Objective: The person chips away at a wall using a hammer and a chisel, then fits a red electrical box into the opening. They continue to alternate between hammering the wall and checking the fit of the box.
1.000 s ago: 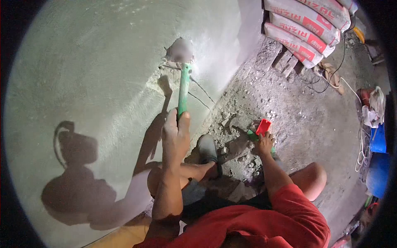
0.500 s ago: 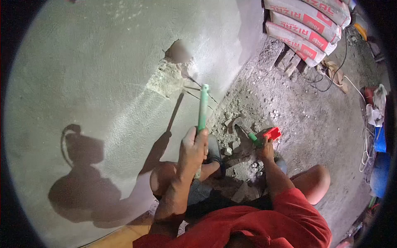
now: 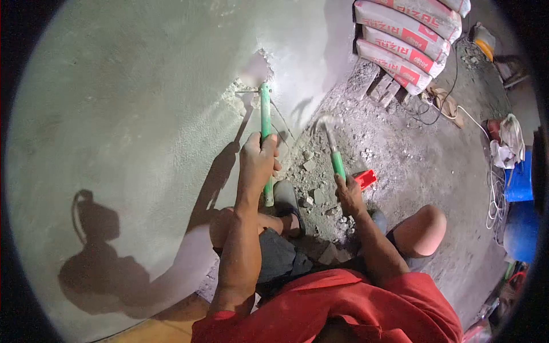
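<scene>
My left hand (image 3: 255, 160) is wrapped around a long green bar (image 3: 266, 114) with a small hole near its upper end. That end overlaps a chipped, rough patch (image 3: 231, 97) in the grey plastered wall (image 3: 143, 114). My right hand (image 3: 350, 195) grips a hammer (image 3: 338, 163) by its green handle. Its curved metal head is smeared by motion, over the rubble beside the wall. Just right of that hand, an open red box (image 3: 366, 179) lies on the floor.
Stacked cement bags (image 3: 400, 51) rest on wooden slats (image 3: 384, 88) at the upper right. Broken chunks (image 3: 318, 197) and dust cover the ground along the wall and around my feet. Blue containers (image 3: 520, 231) and a white cord (image 3: 493, 191) line the right side.
The hammer has swung up and toward the wall, clear of the red box. My left hand and the green bar have shifted closer to the chipped patch. The whole view has shifted slightly.
</scene>
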The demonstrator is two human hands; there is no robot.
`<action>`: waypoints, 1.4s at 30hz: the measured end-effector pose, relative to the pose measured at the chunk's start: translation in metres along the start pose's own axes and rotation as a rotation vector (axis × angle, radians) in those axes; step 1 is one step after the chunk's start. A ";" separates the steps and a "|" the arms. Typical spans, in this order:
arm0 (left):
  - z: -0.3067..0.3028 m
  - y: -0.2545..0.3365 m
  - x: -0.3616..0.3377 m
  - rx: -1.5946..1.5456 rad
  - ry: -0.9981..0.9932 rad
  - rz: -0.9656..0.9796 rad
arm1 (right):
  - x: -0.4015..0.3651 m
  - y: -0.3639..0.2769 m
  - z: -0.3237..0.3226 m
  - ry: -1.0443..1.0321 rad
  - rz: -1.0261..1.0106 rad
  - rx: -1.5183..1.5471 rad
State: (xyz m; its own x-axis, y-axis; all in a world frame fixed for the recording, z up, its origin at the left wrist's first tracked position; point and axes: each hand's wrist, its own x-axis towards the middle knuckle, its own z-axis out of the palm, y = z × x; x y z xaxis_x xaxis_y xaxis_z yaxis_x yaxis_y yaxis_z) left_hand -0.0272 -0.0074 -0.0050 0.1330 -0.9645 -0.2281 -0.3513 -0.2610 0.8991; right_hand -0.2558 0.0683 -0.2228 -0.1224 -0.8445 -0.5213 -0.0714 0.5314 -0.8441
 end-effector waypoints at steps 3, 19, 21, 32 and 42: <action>0.001 0.008 0.002 0.020 0.000 0.023 | -0.001 -0.059 -0.006 -0.139 -0.266 0.251; 0.023 0.025 0.009 -0.327 0.006 -0.146 | -0.009 -0.173 -0.042 0.032 -0.408 0.075; 0.017 0.028 0.010 -0.365 -0.016 -0.110 | -0.005 -0.160 -0.042 -0.134 -0.449 0.267; 0.028 0.030 0.019 -0.292 -0.020 -0.070 | 0.003 -0.180 0.003 -0.027 -0.444 0.252; 0.037 0.036 0.020 -0.378 0.027 -0.091 | 0.004 -0.199 0.046 -0.086 -0.445 0.145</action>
State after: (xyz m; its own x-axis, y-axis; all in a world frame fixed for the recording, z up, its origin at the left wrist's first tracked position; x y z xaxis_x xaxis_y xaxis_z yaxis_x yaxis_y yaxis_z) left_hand -0.0710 -0.0379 0.0086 0.1740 -0.9354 -0.3078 0.0283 -0.3077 0.9511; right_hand -0.1969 -0.0438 -0.0620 -0.0283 -0.9937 -0.1080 0.0409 0.1068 -0.9934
